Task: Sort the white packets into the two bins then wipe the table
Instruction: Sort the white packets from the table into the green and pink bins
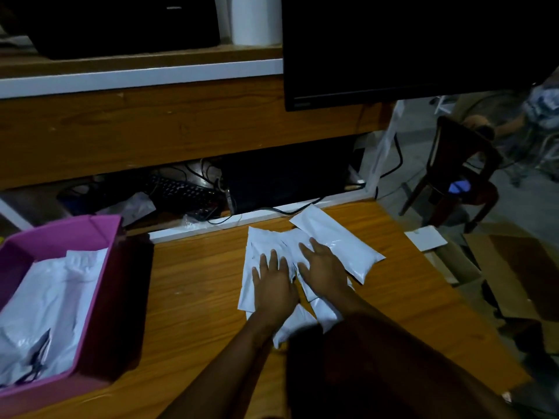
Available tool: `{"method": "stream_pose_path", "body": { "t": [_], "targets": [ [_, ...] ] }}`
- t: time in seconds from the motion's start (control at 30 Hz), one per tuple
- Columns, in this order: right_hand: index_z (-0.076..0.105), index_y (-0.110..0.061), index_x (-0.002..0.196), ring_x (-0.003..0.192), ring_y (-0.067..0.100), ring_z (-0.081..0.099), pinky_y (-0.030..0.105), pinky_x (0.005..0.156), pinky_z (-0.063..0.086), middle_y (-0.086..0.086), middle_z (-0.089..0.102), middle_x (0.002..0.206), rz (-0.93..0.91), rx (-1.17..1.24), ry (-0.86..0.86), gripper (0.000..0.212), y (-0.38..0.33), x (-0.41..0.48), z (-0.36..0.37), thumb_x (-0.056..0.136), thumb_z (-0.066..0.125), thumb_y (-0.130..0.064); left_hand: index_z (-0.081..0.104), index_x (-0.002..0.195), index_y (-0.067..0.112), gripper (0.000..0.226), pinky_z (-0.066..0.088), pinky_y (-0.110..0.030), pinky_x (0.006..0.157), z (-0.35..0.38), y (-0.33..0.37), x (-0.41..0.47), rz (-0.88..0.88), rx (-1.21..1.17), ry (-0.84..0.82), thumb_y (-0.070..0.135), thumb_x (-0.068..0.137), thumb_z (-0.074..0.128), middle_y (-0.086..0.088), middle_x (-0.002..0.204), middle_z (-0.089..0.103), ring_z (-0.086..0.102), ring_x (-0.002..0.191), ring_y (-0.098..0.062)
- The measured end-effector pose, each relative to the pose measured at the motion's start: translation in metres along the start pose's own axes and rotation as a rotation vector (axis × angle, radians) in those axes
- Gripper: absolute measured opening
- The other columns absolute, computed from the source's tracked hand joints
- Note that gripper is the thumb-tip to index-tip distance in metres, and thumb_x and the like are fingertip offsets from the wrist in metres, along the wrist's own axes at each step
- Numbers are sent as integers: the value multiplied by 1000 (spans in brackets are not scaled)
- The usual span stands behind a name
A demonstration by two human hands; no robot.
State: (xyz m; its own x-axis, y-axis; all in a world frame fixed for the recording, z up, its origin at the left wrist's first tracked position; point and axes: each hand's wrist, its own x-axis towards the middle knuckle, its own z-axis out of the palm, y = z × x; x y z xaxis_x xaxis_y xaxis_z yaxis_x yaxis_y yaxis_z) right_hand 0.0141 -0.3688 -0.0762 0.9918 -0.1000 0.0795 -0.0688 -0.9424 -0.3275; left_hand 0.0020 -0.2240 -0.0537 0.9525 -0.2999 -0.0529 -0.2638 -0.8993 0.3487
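At the far left a pink bin (99, 285) sits on the wooden table (196, 297), and white packets (51, 300) lie piled inside it, filling most of its floor. One of them near the bottom corner shows dark print. Bare tabletop lies between the bin and the middle of the table.

In the middle a loose pile of packets (329, 237) lies spread on the table, overlapping one another, with the largest one slanting off to the right toward the table's far edge. The left hand (273, 285) rests flat on the left part of the pile, fingers stretched out and slightly apart, palm down, gripping nothing. Just beside it the right hand (325, 270) lies flat on the pile in the same way, fingers spread, palm pressing the packets, nothing closed in it. The two hands nearly touch at the thumbs.

Behind the pile a dark monitor (408, 43) hangs over the table's far edge. To the right, off the table, a dark chair (453, 170) stands on the floor, and flattened cardboard (514, 273) lies near the table's right edge.
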Motion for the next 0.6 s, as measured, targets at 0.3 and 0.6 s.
{"method": "stream_pose_path", "body": {
  "t": [0.3,0.6],
  "targets": [
    [43,-25,143,133,29,39,35,101,41,7,32,156,42,-79,-36,46,-12,10,-11,97,44,-27,49,136,1,53,21,-41,119,-34,-23,11,85,-205,223,16,85,50,-16,152,35,26,143,-34],
    [60,-8,130,131,34,46,43,103,42,17,48,143,66,163,282,41,-58,-7,-34,91,54,-18,33,148,7,60,16,-32,118,-93,-58,-1,217,-307,303,12,91,51,-4,159,23,14,148,-21]
  ]
}}
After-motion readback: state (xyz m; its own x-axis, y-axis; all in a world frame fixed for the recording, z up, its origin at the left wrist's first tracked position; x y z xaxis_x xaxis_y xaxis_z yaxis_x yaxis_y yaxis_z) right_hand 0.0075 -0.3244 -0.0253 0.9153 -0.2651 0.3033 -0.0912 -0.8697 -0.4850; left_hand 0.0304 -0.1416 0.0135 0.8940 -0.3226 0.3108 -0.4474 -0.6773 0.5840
